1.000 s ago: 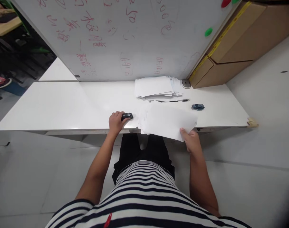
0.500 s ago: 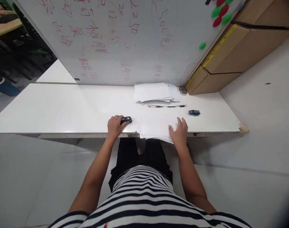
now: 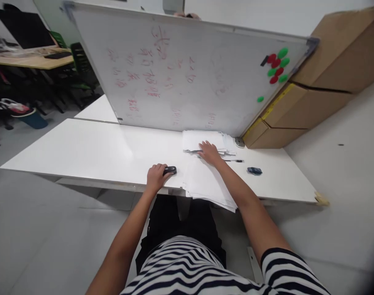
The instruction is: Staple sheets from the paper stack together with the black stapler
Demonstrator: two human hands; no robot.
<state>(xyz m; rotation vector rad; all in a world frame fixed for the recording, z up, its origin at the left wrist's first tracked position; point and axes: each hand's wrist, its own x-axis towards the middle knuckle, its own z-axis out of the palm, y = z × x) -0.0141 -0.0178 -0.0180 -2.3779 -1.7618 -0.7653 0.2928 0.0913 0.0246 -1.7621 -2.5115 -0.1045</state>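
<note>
My left hand is closed around a small black stapler near the front edge of the white table. My right hand reaches forward, fingers spread flat on the far stack of white paper below the whiteboard. A second, nearer stack of paper lies under my right forearm and overhangs the table's front edge.
A whiteboard with red writing and red and green magnets leans at the table's back. Cardboard boxes stand at the right. A pen and a small dark object lie right of the papers. Desks and chairs are at far left.
My right hand left the near stack and moved forward onto the far stack. The view tilted up, showing more of the whiteboard. My left hand stayed on the stapler.
</note>
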